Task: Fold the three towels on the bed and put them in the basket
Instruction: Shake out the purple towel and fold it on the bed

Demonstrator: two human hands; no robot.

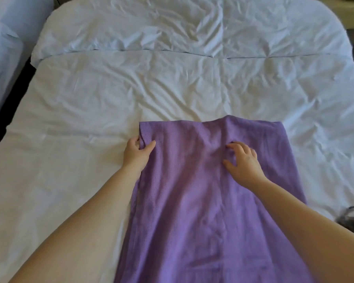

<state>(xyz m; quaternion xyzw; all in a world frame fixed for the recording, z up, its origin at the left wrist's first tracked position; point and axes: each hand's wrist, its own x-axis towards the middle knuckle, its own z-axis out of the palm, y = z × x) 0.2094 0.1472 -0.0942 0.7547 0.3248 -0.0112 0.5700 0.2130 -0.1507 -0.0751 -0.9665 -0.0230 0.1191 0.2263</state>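
On the white bed (90,99), the left hand (138,153) grips the purple towel (192,211) by its left edge, just short of the far corner: thumb on top, fingers (133,142) curled round the hem. The towel lies lengthwise, running from those fingers rightward and back toward the person. Further right, mid-towel, the right hand (246,163) rests palm down, fingers spread and lightly bent, gripping nothing, tips pressing the cloth.

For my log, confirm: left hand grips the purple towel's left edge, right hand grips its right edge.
Wrong on the right hand: the head view shows it resting midway across the purple towel, away from its right edge. The left hand grips the left edge.
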